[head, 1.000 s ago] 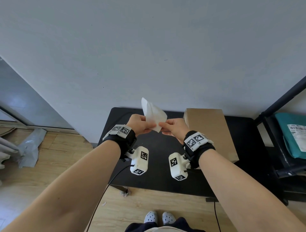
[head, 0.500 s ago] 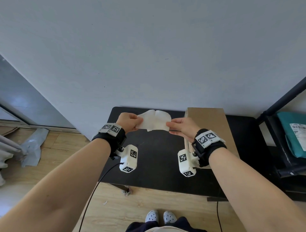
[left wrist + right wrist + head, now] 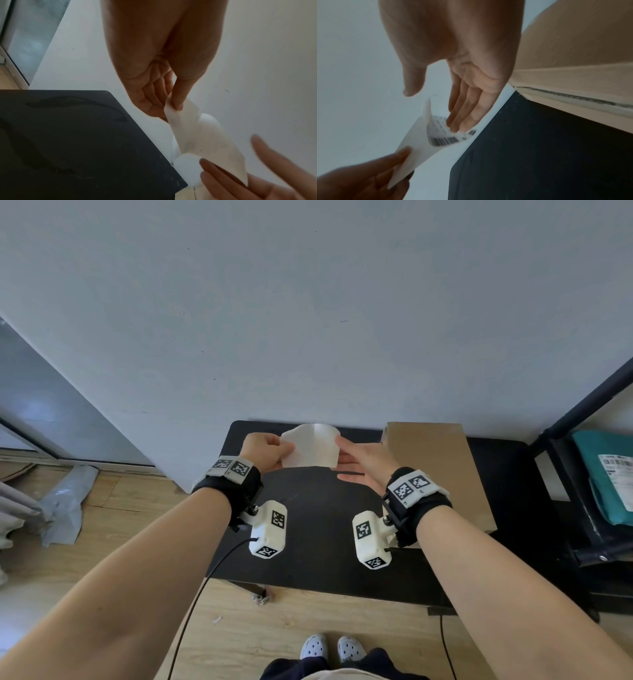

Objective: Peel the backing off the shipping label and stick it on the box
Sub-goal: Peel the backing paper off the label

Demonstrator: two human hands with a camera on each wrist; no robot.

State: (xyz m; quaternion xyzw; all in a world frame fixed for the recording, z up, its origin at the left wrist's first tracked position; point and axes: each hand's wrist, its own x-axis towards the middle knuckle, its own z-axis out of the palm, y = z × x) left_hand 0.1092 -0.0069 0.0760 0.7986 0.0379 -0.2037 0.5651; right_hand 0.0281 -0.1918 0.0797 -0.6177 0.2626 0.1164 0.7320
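Observation:
A white label sheet [image 3: 310,448] hangs curved between my hands above the far edge of the black table [image 3: 308,529]. My left hand [image 3: 284,451] pinches its left edge between thumb and fingers [image 3: 176,104]. My right hand [image 3: 342,460] is open, and its straight fingertips [image 3: 455,125] touch the printed, barcoded label [image 3: 443,136], which curls away from the plain backing [image 3: 412,148]. The brown cardboard box [image 3: 431,470] lies flat on the table just right of my right hand and shows as the box [image 3: 573,54] close beside the palm.
A light wall [image 3: 308,320] rises right behind the table. A dark rack [image 3: 561,508] at the right holds a teal parcel [image 3: 603,474]. A grey plastic bag [image 3: 65,501] lies on the wooden floor at the left. A cable [image 3: 205,570] hangs from my left wrist.
My right hand has let go of its pinch and opened, its fingers now flat against the sheet's right edge. The sheet, pulled wide half a second ago, now bows upward between the hands.

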